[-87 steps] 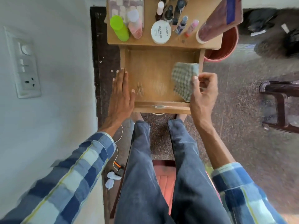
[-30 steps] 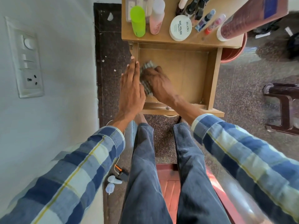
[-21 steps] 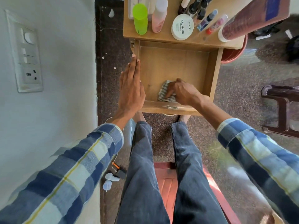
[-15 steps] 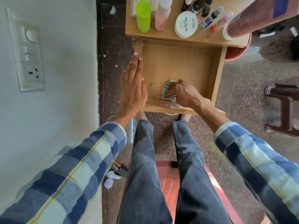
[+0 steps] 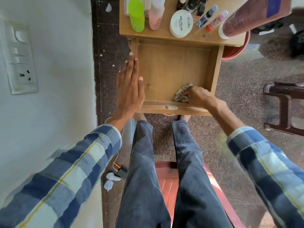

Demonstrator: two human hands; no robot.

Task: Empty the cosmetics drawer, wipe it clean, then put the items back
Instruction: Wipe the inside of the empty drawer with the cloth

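The wooden drawer (image 5: 171, 66) stands pulled out with nothing in it but a checked cloth (image 5: 181, 93). My right hand (image 5: 197, 96) presses that cloth onto the drawer floor at the front right corner. My left hand (image 5: 130, 89) lies flat with straight fingers along the drawer's left wall. On the tabletop (image 5: 158, 34) above stand the cosmetics: a green bottle (image 5: 136, 15), a pink bottle (image 5: 155, 14), a white nail polish jar (image 5: 181, 23), several small nail polish bottles (image 5: 205, 15) and a large maroon bottle (image 5: 250, 14).
A white wall with a switchboard (image 5: 19, 60) is close on the left. A red bucket (image 5: 235, 50) sits under the table's right side, and a dark plastic stool (image 5: 284, 107) stands to the right. White earbuds and a cable (image 5: 111, 178) lie on the floor by my legs.
My right hand has slid the cloth from the drawer's left side along the front toward the front right corner. My left hand has stayed on the left wall.
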